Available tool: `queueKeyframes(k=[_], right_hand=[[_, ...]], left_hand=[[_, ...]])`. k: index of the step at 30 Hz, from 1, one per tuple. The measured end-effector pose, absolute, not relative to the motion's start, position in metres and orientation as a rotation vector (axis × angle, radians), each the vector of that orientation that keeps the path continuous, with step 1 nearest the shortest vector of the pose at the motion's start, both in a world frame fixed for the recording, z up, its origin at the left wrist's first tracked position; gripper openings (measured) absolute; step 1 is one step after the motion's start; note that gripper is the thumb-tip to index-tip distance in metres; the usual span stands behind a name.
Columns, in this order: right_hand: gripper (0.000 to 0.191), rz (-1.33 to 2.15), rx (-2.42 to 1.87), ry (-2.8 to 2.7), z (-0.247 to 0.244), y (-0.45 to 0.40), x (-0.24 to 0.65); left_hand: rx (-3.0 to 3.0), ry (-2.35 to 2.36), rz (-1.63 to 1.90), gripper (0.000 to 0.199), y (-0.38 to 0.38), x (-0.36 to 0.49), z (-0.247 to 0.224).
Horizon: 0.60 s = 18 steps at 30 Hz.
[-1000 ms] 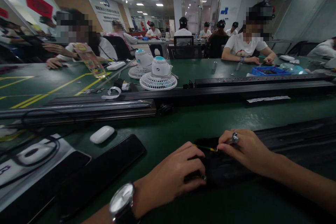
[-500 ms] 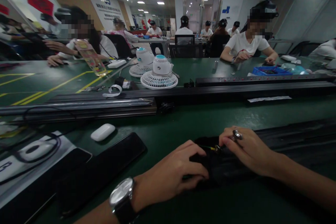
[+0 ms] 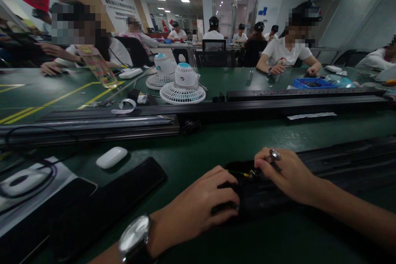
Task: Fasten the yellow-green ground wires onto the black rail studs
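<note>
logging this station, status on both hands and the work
Left hand curled at black material, hold unclear. Right hand at small yellow-and-metal piece, hold unclear. Left fingers partly screen material.

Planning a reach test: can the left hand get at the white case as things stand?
Probably yes: the white case looks near enough, and the black slab partly between lies flat, so the left hand could likely pass over it, once off the dark material.
</note>
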State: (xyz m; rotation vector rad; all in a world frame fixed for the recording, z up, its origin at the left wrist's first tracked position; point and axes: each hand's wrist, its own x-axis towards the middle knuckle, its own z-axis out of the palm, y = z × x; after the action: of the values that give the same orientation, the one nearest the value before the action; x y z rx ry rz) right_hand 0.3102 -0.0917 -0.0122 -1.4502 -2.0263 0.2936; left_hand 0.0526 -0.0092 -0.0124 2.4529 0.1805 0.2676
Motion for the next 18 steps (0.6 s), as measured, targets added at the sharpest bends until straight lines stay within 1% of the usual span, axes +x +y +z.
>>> queueKeyframes(k=[8,14,18], right_hand=[[0.028,0.204,-1.468,-2.124,-0.015,-0.091,0.318],[0.013,0.519,-1.465,-2.136,0.010,-0.091,0.327],[0.016,0.688,-1.318,-2.265,0.020,-0.089,0.336]], left_hand=[[2.461,0.168,0.288,0.010,-0.009,0.053,-0.013],[2.447,0.186,0.266,0.010,-0.008,0.053,-0.013],[2.463,0.174,0.276,0.011,-0.008,0.053,-0.014]])
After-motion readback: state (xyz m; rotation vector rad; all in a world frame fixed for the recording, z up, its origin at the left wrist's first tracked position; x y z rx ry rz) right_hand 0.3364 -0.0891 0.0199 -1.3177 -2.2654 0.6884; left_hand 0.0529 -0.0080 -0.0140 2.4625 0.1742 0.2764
